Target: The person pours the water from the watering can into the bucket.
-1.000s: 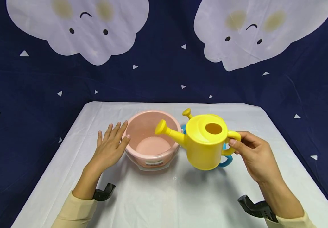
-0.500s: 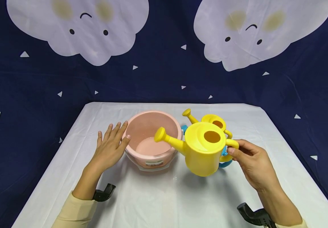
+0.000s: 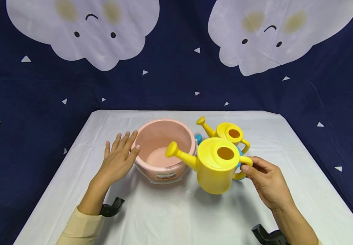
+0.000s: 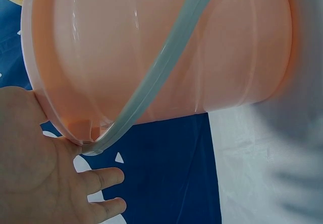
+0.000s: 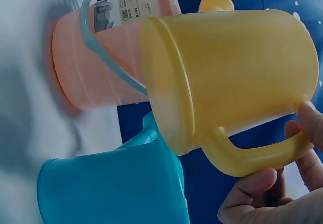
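Observation:
My right hand grips the handle of a yellow watering can, thumb on top and fingers curled beneath. The can hangs upright over the table, its spout pointing left across the rim of a pink bucket. In the right wrist view the can's body fills the middle, with thumb and fingers on its handle. My left hand rests at the bucket's left rim with fingers straight. The left wrist view shows that hand against the rim, beside the grey bail handle.
Behind the held can are another yellow watering can and a blue watering can, mostly hidden in the head view. The blue one's body shows in the right wrist view. A white cloth covers the table; a dark blue cloud-print backdrop hangs behind.
My right hand has brought the yellow watering can toward me and slightly left, uncovering more of the yellow can behind it. The left hand and bucket stay put.

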Motion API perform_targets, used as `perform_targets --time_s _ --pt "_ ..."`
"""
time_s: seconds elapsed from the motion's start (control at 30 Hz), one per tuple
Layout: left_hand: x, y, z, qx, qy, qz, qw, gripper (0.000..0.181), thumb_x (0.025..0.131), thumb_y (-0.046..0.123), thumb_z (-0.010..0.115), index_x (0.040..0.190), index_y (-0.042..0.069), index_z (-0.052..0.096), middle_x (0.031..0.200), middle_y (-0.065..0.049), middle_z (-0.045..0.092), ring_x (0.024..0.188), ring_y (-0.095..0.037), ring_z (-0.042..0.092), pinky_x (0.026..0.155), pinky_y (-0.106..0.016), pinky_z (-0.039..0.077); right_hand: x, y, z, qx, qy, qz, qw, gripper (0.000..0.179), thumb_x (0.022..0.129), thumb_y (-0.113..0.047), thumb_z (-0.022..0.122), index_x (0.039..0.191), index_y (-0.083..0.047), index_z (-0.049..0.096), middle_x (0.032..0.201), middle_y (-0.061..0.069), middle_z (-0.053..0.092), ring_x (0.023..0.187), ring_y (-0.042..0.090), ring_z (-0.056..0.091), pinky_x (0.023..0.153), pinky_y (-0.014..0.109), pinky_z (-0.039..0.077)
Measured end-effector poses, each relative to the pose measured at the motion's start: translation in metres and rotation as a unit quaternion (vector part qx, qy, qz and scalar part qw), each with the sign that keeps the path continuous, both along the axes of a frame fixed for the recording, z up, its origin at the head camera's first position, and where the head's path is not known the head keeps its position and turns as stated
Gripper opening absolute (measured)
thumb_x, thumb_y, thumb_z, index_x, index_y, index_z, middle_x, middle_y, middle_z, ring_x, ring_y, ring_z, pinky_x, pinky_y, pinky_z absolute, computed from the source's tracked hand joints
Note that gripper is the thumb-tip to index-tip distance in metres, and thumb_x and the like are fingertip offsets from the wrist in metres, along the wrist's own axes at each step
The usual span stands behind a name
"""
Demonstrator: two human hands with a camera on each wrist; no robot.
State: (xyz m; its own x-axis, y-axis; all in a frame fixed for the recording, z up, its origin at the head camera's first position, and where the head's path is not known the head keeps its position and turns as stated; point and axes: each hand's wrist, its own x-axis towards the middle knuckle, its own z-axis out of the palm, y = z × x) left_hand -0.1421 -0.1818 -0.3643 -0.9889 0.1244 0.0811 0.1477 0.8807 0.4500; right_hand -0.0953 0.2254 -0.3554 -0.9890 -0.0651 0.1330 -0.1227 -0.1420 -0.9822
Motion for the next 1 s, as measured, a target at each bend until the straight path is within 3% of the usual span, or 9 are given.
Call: perform_targets --time_s 0.53,1.0 --pt "0.001 0.000 0.000 -0.005 0.000 -0.002 1.0000 0.061 0.099 0.055 0.020 0.153 0.029 0.008 0.159 -0.015 0.012 0.148 -0.037 -0.003 0.111 -0.065 -0.010 0.006 0.002 -0.008 -0.001 0.002 0.017 0.9999 0.024 0.090 0.007 0.054 0.106 -0.004 0.068 0.093 -0.002 0.071 0.089 0.008 0.065 0.074 0.020 0.052" --pt "0.000 0.000 0.000 -0.006 0.001 0.000 1.0000 0.061 0.099 0.055 0.021 0.153 0.029 0.008 0.159 -0.015 0.012 0.148 -0.037 -0.003 0.112 -0.065 -0.010 0.018 0.003 -0.035 -0.033 0.017 0.046 0.9982 0.030 0.090 0.012 0.050 0.109 -0.003 0.066 0.101 -0.001 0.070 0.095 0.010 0.066 0.081 0.023 0.053"
